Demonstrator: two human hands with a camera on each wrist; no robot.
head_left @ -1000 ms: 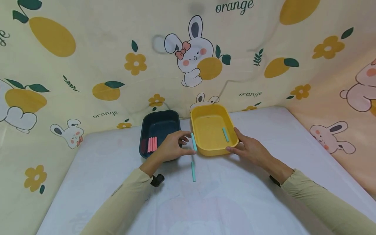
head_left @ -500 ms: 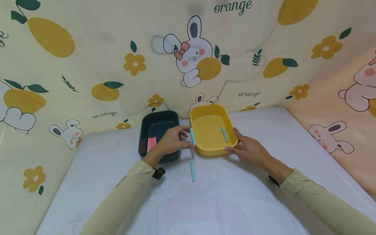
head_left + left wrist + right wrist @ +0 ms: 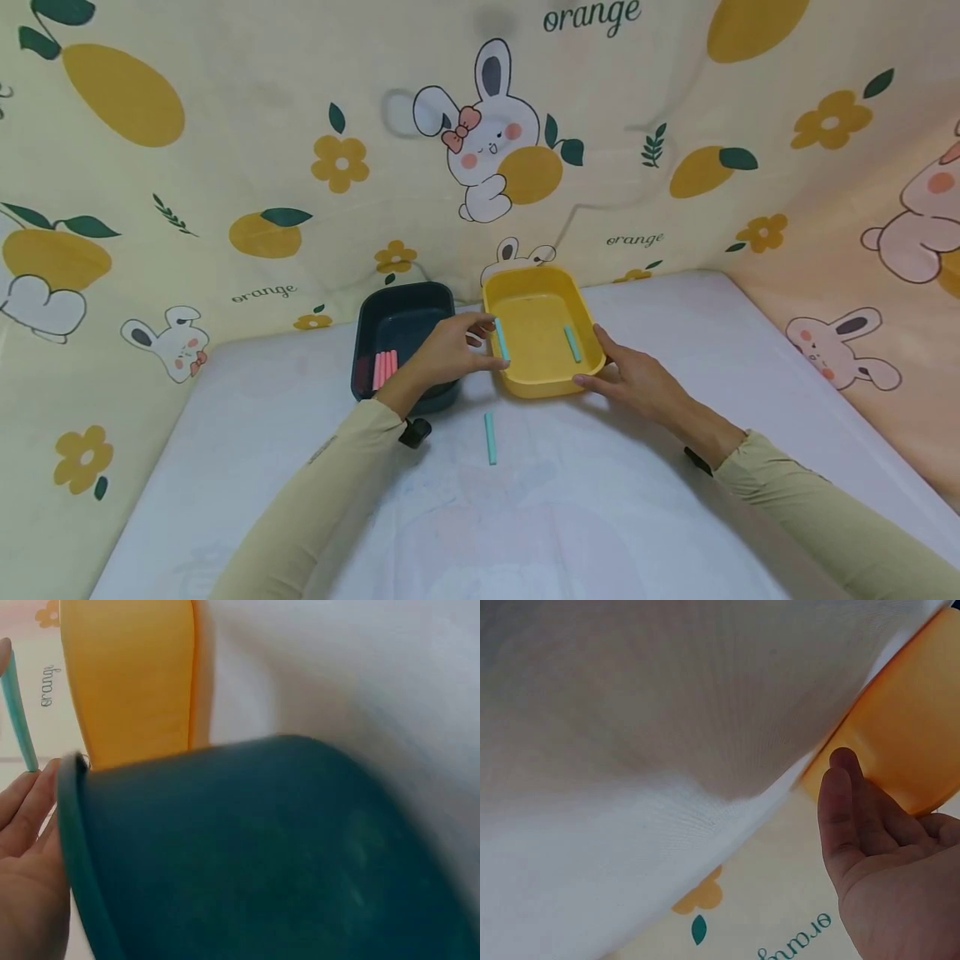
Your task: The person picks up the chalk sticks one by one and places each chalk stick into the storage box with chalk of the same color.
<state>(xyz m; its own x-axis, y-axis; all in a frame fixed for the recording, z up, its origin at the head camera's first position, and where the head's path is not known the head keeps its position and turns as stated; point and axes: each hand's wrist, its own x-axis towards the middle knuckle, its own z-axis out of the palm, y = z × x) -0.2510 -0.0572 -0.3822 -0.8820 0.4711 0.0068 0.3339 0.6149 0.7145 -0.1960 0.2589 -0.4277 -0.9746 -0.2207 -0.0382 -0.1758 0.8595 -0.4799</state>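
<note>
Between thumb and fingertips my left hand [image 3: 450, 352] pinches a slim teal stick [image 3: 502, 340], like a piece of chalk, by its ends. It hangs over the left side of a yellow tray [image 3: 543, 388]. My right hand [image 3: 637, 371] holds this tray at its near right corner, thumb at the front rim and fingers along the side wall. Inside lies another teal stick [image 3: 572, 342]. A third teal stick [image 3: 491, 438] lies on the table in front. The left wrist view shows the pinched stick [image 3: 19, 716] beside the tray's wall [image 3: 135, 682].
A dark blue-green tray [image 3: 408, 292] stands left of the yellow one, under my left forearm, with several pink sticks [image 3: 386, 367] side by side in it. White cloth [image 3: 600, 500] covers the table. A printed curtain [image 3: 300, 100] rises behind the trays.
My left hand has lifted its teal stick up and right, from beside the yellow tray to over its left rim. My right hand keeps its hold on the tray.
</note>
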